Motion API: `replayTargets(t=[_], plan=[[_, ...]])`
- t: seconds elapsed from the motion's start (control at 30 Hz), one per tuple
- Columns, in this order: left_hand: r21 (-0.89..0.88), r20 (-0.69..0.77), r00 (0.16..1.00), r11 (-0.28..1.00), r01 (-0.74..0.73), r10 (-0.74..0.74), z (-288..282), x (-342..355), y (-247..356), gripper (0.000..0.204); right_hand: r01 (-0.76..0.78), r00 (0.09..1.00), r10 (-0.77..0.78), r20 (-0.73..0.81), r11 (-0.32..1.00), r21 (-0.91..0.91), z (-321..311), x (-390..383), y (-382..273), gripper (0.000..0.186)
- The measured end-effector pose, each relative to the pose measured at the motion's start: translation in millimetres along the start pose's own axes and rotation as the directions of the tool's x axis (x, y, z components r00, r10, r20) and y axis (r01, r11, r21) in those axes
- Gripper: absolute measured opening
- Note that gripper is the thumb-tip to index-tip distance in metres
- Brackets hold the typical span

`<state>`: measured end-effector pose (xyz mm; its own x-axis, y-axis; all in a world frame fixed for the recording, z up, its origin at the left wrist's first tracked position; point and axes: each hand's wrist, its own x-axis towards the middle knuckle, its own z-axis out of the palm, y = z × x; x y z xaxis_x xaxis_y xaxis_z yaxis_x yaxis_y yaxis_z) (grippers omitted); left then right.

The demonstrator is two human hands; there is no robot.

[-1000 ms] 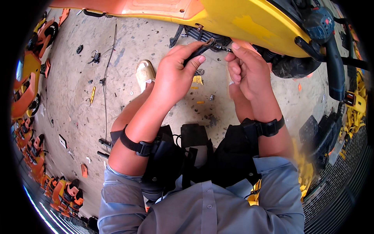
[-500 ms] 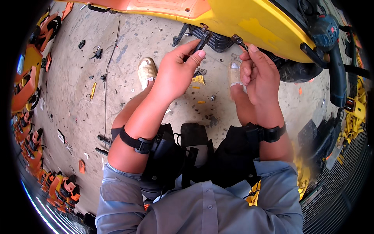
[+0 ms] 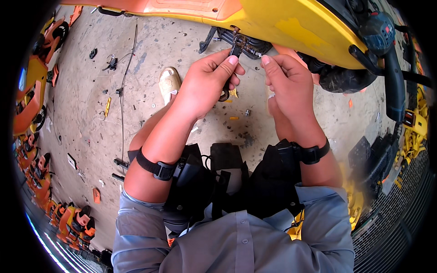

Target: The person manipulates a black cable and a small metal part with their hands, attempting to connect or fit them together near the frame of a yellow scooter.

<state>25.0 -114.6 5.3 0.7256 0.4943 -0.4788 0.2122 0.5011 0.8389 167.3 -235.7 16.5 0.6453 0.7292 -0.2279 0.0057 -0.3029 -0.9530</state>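
My left hand (image 3: 207, 79) is closed around a dark, worn metal part (image 3: 237, 49), long and lever-like, with a rounded end showing below the fingers. In my right hand (image 3: 289, 82), thumb and forefinger pinch a small dark metal piece with a shiny tip (image 3: 256, 53). That piece is close against the upper end of the lever-like part; whether they touch, I cannot tell. Both hands are just below the edge of a yellow and orange vehicle body panel (image 3: 282, 22). Black ribbed parts (image 3: 225, 34) lie behind the left hand's part.
A blue cordless power tool (image 3: 378, 32) is at the vehicle's right end. A cable (image 3: 123, 82), a yellow-handled tool (image 3: 108, 107) and small hardware such as a metal nut or socket (image 3: 247, 112) are scattered on the concrete floor. Orange vehicle parts (image 3: 34, 82) line the left side.
My right hand has moved left, bringing the small metal piece up to the part in my left hand. The left hand's fingers have shifted and the lever-like part has turned more upright.
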Motion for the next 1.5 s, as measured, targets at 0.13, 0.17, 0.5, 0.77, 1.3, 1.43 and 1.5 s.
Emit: replayTargets(t=[0.13, 0.17, 0.5, 0.77, 1.3, 1.43, 1.5], plan=[[-0.046, 0.004, 1.0, 0.999, -0.029, 0.029, 2, -1, -2, 0.031, -0.033, 0.999, 0.033, 0.005, 0.999, 0.009, 1, -2, -4, 0.023], [-0.05, 0.0, 1.0, 0.998, -0.028, 0.028, 3, -1, -2, 0.031, -0.034, 0.999, 0.034, 0.0, 0.999, 0.004, 2, -2, -4, 0.024], [0.001, 0.009, 0.999, 0.999, -0.042, 0.042, 4, -2, -4, 0.035, -0.011, 1.0, 0.012, -0.022, 1.0, 0.023, 6, -5, 2, 0.024], [0.109, -0.042, 0.993, 0.988, -0.106, 0.112, 7, -4, -6, 0.04, -0.011, 0.999, 0.012, -0.033, 0.999, 0.033, 8, -5, 4, 0.024], [0.32, -0.079, 0.979, 0.935, -0.151, 0.185, 8, -6, -3, 0.043, 0.058, 0.994, -0.055, -0.091, 0.998, 0.031, 2, -1, -2, 0.02], [0.346, -0.062, 0.978, 0.923, -0.167, 0.2, 8, -5, -6, 0.042, 0.145, 0.983, -0.144, -0.117, 0.989, 0.001, 3, 0, 7, 0.018], [0.357, -0.056, 0.977, 0.918, -0.173, 0.206, 8, -5, -6, 0.041, 0.181, 0.976, -0.18, -0.118, 0.983, -0.005, 3, 1, 10, 0.018]])
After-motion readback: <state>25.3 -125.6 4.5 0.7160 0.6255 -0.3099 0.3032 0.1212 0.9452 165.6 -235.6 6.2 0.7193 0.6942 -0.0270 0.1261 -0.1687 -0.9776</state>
